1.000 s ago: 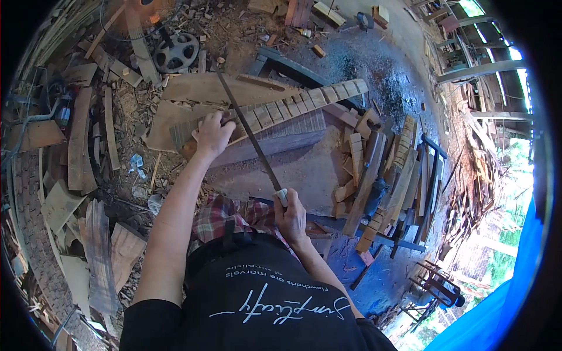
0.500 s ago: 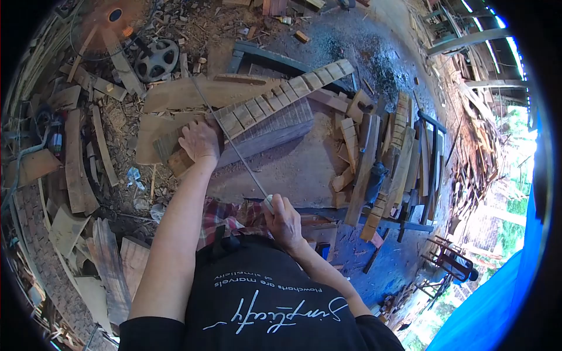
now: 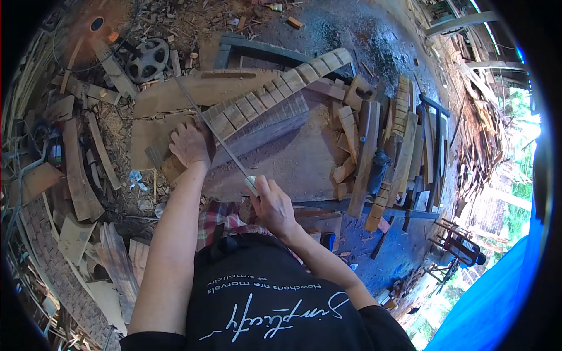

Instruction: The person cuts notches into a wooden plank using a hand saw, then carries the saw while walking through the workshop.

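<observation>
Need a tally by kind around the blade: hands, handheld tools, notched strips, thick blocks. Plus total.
Bare hands, left hand and right hand: 2
Long thin metal blade with pale handle: 1
Pale notched wooden strip: 1
Thick grey-brown wooden block: 1
Total: 5

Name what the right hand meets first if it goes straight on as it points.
Probably the thick wooden block, on its near side; depth is unclear, so the right hand might pass above it.
</observation>
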Demonstrator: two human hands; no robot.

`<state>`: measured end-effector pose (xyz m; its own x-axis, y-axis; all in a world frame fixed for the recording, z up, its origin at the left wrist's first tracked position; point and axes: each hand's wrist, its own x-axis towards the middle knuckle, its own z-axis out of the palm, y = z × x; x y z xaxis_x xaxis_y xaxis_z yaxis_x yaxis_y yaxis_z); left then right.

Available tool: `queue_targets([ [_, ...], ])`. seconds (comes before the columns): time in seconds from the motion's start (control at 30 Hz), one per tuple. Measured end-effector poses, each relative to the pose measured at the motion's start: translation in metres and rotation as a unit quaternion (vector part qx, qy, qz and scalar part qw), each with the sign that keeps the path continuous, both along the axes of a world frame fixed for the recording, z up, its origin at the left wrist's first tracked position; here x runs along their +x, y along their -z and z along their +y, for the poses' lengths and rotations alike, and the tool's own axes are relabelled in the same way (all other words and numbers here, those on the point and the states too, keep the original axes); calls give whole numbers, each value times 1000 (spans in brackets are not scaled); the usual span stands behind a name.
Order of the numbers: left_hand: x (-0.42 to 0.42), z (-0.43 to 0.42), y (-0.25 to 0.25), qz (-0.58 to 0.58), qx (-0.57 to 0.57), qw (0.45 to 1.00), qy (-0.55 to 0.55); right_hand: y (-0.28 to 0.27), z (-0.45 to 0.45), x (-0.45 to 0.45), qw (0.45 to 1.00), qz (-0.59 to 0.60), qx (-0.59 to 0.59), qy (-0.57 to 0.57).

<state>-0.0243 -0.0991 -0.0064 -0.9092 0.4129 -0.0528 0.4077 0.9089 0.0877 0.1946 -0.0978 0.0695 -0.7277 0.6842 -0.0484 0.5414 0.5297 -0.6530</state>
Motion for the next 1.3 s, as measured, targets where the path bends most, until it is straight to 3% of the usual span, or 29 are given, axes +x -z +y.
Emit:
queue_targets([
  [0.27,0,-6,12,23,-9,1000,16,25,17,-63,1000,16,13,18],
  [0.53,-2,4,-6,-28,-8,999,-20,7,-13,30,998,37,-16,42],
  [0.63,1,4,-6,-34,2,999,1,28,-3,3,997,62,31,35],
  [0.73,3,-1,-8,-25,1,1000,6,21,16,-31,1000,30,6,5],
  [0.97,-1,3,-1,-23,-11,1000,-4,4,-10,40,999,21,-25,40],
  [1.13,-2,-5,9,-2,-11,1000,24,31,17,-40,998,53,23,3],
  [1.3,2,4,-5,-1,18,1000,-14,7,5,14,998,55,-6,22],
])
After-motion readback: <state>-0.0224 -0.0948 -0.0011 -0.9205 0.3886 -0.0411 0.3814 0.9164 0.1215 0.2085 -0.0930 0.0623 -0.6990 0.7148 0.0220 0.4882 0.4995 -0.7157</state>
